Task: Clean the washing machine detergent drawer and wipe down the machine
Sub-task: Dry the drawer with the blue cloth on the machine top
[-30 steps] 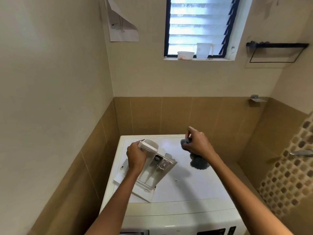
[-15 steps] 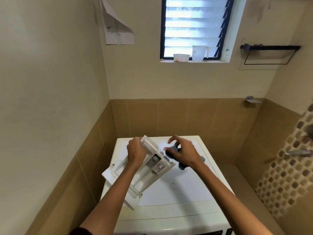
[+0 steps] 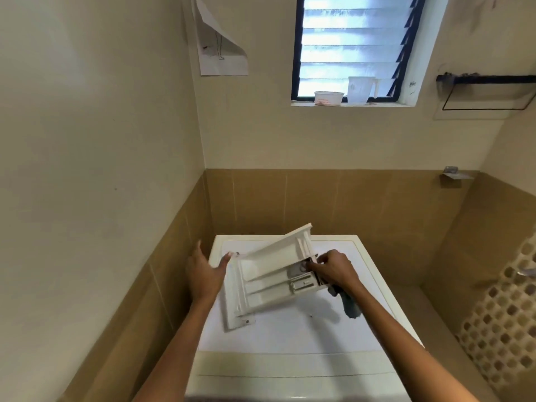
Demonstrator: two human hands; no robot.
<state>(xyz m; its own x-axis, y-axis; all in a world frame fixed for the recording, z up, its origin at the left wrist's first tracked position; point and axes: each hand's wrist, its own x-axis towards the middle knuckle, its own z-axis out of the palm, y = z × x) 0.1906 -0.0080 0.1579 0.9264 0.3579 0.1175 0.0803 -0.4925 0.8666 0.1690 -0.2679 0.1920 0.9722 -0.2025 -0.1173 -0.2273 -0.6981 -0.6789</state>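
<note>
Left grip has released the drawer, fingers now spread wide; right grip now pinches its right end, frame centre, cloth beneath. Drawer tilted above white surface; window upper centre

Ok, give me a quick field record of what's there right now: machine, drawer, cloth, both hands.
washing machine: white, top in view
detergent drawer: out of the machine, tilted over its top, compartments facing the camera
right hand: grips the drawer's right end
cloth: dark grey, hangs under the right hand
left hand: open, fingers straight, at the drawer's left end; contact unclear
window sill: tub and jug
</note>
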